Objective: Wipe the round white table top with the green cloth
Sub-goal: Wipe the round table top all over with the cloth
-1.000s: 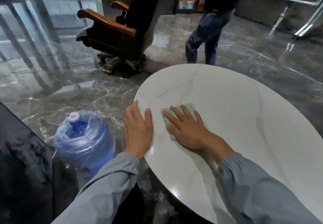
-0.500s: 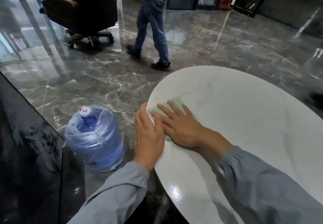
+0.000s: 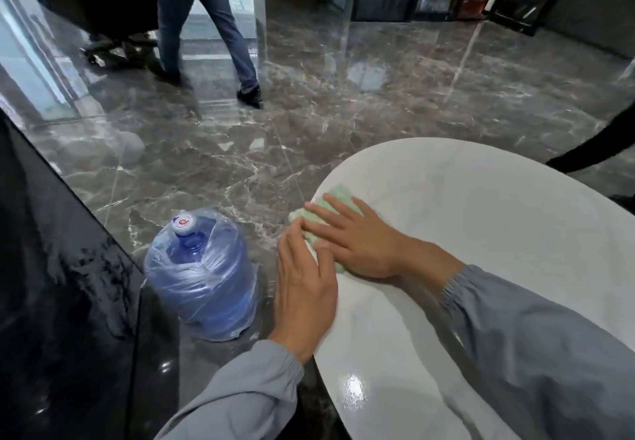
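The right hand [image 3: 357, 242] presses the cloth [image 3: 340, 199] with straight fingers at the counter [image 3: 481, 233] edge, left hand [image 3: 304, 288] relaxed open; overshooting could drop it.

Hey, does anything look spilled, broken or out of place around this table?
Nothing spilled or damaged. The only stray item is a plastic-wrapped water bottle standing upright on the floor beside the table; the green cloth is bunched at the rim.
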`<state>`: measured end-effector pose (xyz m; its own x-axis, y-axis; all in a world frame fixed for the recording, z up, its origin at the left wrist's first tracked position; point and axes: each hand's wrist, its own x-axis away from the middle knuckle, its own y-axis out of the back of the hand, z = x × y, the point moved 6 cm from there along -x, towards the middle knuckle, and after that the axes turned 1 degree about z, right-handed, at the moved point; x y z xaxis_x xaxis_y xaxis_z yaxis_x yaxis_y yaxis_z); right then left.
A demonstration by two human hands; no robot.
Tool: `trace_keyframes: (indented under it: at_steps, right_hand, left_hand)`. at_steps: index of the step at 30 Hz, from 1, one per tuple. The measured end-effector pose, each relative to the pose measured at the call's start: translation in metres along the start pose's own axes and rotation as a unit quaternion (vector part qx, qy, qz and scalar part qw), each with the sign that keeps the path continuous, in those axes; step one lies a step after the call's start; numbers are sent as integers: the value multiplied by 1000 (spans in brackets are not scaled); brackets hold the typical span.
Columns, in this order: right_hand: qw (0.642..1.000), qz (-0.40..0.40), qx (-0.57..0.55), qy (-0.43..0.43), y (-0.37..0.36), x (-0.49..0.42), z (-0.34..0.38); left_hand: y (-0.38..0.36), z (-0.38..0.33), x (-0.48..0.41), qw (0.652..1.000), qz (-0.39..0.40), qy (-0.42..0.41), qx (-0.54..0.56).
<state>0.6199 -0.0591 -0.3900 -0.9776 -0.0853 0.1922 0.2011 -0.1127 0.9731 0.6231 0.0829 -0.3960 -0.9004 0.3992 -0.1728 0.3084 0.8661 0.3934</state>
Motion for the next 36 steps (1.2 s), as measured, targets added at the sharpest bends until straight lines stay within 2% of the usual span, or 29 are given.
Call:
trace_keyframes:
  at_steps: [2,4,6,8,10,13,16,18,21,24,26,30,32,34,36]
  right_hand:
    - [1000,-5,-2,-6,6,-9,-22]
    - [994,-19,-14,-105,13,-18,-68]
    - [973,-27,-35,-226,21,-17,-113]
    - [957,-25,-54,-285,19,-15,-123]
    - [961,-22,-62,-267,15,-14,-96]
    - [984,-31,-61,-166,6,-4,-44]
    - [983,-23,-79,-162,6,21,-57]
    - [968,-39,-85,-235,8,48,-96]
    - [919,-55,-96,-379,5,101,-165]
    - [883,-50,-117,-452,0,120,-190]
    - [892,-46,-119,-434,1,98,-169]
    - [957,-34,-80,-276,3,28,-80]
    - [971,-29,-76,-223,4,15,-58]
    - [974,-27,-87,-210,7,19,-68]
    - [963,-36,-100,-246,9,37,-98]
  left_hand:
    - [0,0,0,1000,0,2,-8]
    - [0,-2,1,1000,7,4,-18]
    - [-2,-5,2,999,18,2,-38]
    - [-2,-5,2,998,20,-7,-61]
    - [-4,-5,1,996,17,-20,-82]
    - [-7,-3,0,989,26,-29,-145]
    - [-10,-3,0,973,42,-31,-225]
    - [-13,-3,0,965,55,-38,-255]
    - [-16,-5,1,949,64,-69,-300]
    - [-19,-8,0,943,74,-83,-314]
    - [-19,-9,1,941,68,-96,-317]
    - [-21,-7,0,938,57,-104,-327]
    - [-21,-6,0,933,56,-108,-339]
    - [-21,-8,-2,920,55,-132,-364]
    - [-22,-13,-9,905,59,-153,-392]
